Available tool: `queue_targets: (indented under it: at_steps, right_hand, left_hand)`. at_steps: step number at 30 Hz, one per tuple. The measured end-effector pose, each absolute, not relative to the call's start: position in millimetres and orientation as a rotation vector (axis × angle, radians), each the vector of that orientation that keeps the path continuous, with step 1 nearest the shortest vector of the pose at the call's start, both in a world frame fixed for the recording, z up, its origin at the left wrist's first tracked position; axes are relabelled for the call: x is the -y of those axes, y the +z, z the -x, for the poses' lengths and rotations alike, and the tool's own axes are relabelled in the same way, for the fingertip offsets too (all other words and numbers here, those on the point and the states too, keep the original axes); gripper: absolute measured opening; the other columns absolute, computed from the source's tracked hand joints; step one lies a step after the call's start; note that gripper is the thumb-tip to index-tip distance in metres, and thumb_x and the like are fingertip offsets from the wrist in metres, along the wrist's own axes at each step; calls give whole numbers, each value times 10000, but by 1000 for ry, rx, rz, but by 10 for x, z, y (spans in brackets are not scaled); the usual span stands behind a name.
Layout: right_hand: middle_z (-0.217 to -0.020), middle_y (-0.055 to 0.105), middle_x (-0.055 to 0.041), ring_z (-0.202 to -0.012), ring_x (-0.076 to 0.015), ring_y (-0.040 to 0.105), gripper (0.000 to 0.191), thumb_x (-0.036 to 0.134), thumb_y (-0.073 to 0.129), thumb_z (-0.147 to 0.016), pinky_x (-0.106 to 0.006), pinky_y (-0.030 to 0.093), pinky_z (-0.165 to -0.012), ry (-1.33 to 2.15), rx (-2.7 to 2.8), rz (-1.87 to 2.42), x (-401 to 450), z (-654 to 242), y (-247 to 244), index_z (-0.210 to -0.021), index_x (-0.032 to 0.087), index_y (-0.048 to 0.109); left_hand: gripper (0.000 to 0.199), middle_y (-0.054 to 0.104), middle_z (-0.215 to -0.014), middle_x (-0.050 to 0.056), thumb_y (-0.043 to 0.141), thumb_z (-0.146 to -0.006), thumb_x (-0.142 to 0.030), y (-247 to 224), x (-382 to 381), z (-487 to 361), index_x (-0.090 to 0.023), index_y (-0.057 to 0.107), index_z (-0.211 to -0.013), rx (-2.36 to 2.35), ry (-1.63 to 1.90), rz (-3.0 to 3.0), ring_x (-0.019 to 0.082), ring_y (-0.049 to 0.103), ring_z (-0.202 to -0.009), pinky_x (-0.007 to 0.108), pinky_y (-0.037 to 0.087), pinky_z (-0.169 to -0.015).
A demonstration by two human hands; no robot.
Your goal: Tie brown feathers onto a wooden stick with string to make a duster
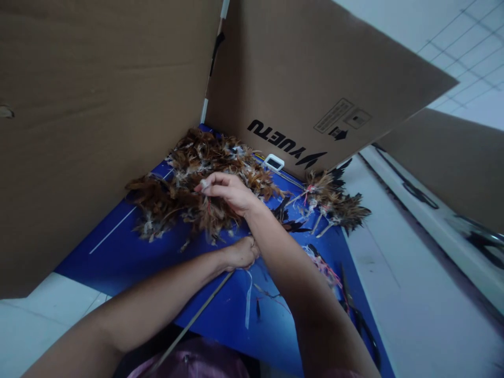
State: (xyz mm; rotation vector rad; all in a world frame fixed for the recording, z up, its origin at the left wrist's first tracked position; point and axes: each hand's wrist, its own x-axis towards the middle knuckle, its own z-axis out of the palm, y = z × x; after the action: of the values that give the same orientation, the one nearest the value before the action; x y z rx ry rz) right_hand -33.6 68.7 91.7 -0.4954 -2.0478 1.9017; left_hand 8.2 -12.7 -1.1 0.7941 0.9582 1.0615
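My left hand (242, 253) is closed in a fist around a thin stick (199, 313), which slants down toward my lap. A white ribbon (248, 302) hangs beside that fist. Above it, my right hand (230, 193) pinches the pale base of a small feather bunch (210, 210), its brown tips pointing down. Directly behind the fingers spreads a large heap of brown feather bunches (200, 157). The far end of the stick inside my left fist is hidden.
Cardboard panels (106, 105) wall in the blue table (118, 262). Feathered sticks (331, 202) lie at the right, near a small white-framed device (273, 163). Pink and white strings (325, 268) and black-handled scissors (364, 331) lie along the right edge.
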Motion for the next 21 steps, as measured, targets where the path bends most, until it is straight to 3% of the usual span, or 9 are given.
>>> queue_targets:
  at_steps: [3, 7, 10, 16, 21]
  right_hand:
    - [-828, 688, -6, -808, -151, 629, 130, 180, 638, -642, -298, 486, -762, 2091, 1777, 467, -700, 255, 1051, -717, 186, 533]
    - [-810, 690, -18, -815, -151, 642, 141, 201, 654, -648, -310, 490, -829, 2084, 1650, 378, -725, 208, 1164, -674, 178, 518]
    - [-767, 674, 1, -722, -130, 639, 179, 228, 671, -678, -295, 519, -734, 1998, 1644, 373, -754, 82, 1278, -707, 184, 501]
    - [-658, 617, 25, -484, -57, 505, 166, 272, 680, -724, -195, 420, -491, 1562, 2178, 535, -748, -718, 1501, -813, 149, 612]
    - [-773, 671, -6, -692, -110, 600, 121, 214, 616, -777, -228, 445, -670, 1278, 2712, 777, -652, -1362, 1291, -852, 149, 686]
  left_hand:
    - [144, 358, -452, -77, 511, -779, -147, 21, 132, -86, -174, 441, -657, -1004, 976, -830, 44, 275, -332, 186, 204, -343]
    - [145, 370, -468, -77, 445, -813, -148, 62, 128, -63, -188, 399, -682, -1051, 936, -849, 52, 295, -341, 184, 225, -348]
    - [145, 372, -475, -83, 442, -822, -165, 84, 117, -46, -191, 387, -691, -1072, 912, -850, 49, 296, -338, 177, 224, -349]
    - [148, 353, -474, -94, 421, -845, -221, 100, 98, -24, -196, 377, -705, -1055, 870, -847, 43, 281, -342, 158, 221, -340]
    - [146, 377, -524, -86, 480, -823, -265, 78, 73, -24, -196, 383, -739, -995, 918, -758, 34, 310, -370, 136, 198, -337]
